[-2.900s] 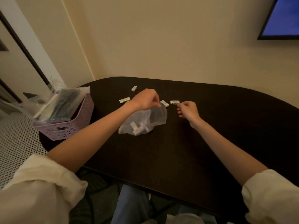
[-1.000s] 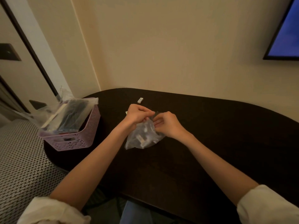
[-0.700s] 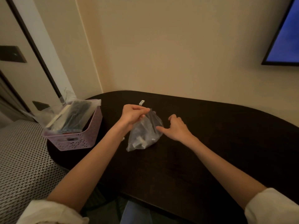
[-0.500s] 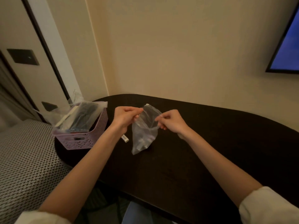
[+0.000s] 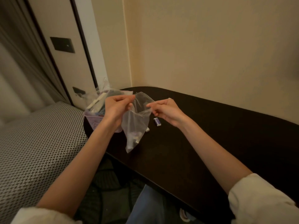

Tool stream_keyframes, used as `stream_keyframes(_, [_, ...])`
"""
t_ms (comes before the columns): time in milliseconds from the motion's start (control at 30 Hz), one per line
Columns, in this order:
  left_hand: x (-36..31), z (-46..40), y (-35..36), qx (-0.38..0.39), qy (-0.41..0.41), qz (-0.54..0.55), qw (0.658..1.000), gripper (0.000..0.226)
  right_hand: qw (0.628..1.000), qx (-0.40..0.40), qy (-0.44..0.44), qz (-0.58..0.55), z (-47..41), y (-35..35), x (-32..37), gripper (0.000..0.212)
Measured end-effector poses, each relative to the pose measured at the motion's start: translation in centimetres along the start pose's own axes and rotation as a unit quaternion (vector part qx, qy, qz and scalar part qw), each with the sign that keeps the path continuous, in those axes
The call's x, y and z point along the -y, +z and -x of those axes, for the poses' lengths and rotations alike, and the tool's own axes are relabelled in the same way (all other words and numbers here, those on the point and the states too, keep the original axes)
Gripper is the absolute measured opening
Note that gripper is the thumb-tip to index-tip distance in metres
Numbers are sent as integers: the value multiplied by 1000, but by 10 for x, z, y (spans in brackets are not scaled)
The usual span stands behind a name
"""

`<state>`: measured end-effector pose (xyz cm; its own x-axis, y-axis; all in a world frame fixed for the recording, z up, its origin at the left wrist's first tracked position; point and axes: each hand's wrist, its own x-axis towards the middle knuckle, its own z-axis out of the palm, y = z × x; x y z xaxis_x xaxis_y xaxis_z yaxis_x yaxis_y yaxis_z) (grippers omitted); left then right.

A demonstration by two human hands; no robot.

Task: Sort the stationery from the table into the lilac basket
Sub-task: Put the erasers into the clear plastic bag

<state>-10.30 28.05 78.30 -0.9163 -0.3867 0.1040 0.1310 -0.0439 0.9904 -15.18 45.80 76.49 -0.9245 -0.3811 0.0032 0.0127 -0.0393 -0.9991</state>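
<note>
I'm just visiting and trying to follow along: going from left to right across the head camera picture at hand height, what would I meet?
Lilac basket → left hand → clear plastic bag, pinched at its top edge by both hands → right hand, with a small eraser on the dark table just below it.

1. The lilac perforated plastic basket (image 5: pixel 94 121) is mostly hidden behind the left hand (image 5: pixel 115 107)
2. Small items inside the clear plastic bag (image 5: pixel 136 122) are too blurred to identify
3. The dark rounded tabletop (image 5: pixel 210 135) is cut off at right
</note>
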Motion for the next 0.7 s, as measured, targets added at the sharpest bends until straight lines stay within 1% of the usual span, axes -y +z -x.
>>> stream_keyframes(100, [11, -8, -11, -27, -27, -9, 999, 2, 1000, 3, 17, -10, -7, 2, -13, 19])
stream_keyframes(133, [15, -11, -15, -33, -32, -15, 999, 3, 1000, -12, 18, -18, -11, 1, -18, 24])
stream_keyframes(200, [20, -15, -21, -37, -37, -14, 999, 4, 997, -74, 21, -13, -22, -3, -32, 33])
stream_keyframes(233, [22, -17, -24, -36, -36, -11, 999, 5, 994, -108, 28, 22, -28, -5, -41, 35])
stream_keyframes(300, [23, -20, -27, -31, -28, -16, 999, 5, 978, -138, 47, 151, -41, -8, -63, 30])
stream_keyframes(367, [23, -20, -28, -24, -20, -21, 999, 5, 948, -109, 49, 296, -52, -10, -85, 27])
stream_keyframes(400, [23, -21, -28, -20, -17, -22, 999, 6, 933, -86, 38, 348, -56, -9, -95, 32])
stream_keyframes(467, [24, -23, -30, -10, -13, -27, 999, 8, 910, -51, 11, 411, -62, -3, -110, 44])
stream_keyframes(500, [24, -23, -30, -5, -14, -28, 1000, 9, 902, -41, 2, 430, -62, 0, -115, 47])
stream_keyframes(567, [24, -25, -31, 2, -18, -26, 999, 10, 880, -26, -30, 473, -67, 7, -125, 42])
stream_keyframes(600, [24, -26, -32, 3, -20, -25, 999, 10, 869, -18, -52, 491, -69, 10, -129, 33])
stream_keyframes(633, [23, -28, -32, 5, -20, -23, 1000, 9, 863, -18, -55, 503, -70, 13, -129, 21])
stream_keyframes(667, [23, -29, -33, 6, -20, -22, 1000, 9, 864, -13, -60, 499, -72, 14, -129, 6])
stream_keyframes(700, [23, -30, -33, 7, -20, -22, 1000, 8, 869, -15, -56, 492, -71, 15, -125, 9])
